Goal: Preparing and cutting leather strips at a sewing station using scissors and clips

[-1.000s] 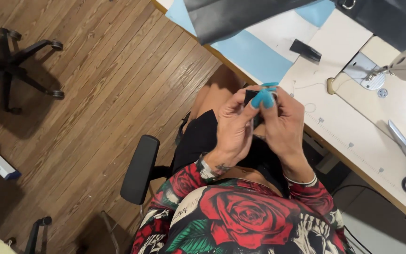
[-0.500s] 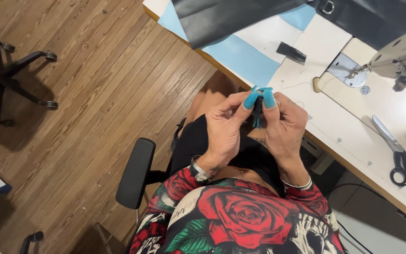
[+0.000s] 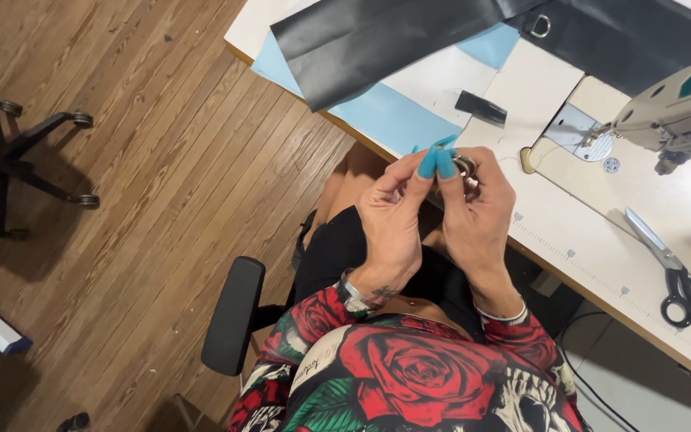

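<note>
My left hand [image 3: 389, 228] and my right hand [image 3: 480, 214] are raised together in front of me, just at the near edge of the white sewing table [image 3: 553, 232]. Thumbs and fingertips with long teal nails pinch a small metal ring [image 3: 465, 166] between both hands. A bit of dark material seems to sit with the ring, mostly hidden by my fingers. A small black strap piece [image 3: 480, 106] lies on the table just beyond my hands.
A long black sheet [image 3: 377, 40] lies over a light blue sheet [image 3: 397, 120], with a metal D-ring [image 3: 539, 26] on top. A sewing machine [image 3: 681, 104] stands at right, scissors [image 3: 673, 276] near it. A chair armrest [image 3: 233, 312] is at my left; another chair's base [image 3: 29, 156] stands on the wood floor.
Both hands have risen from my lap to the table edge while still pinched together. The metal ring now shows between the fingers where only a dark piece was seen.
</note>
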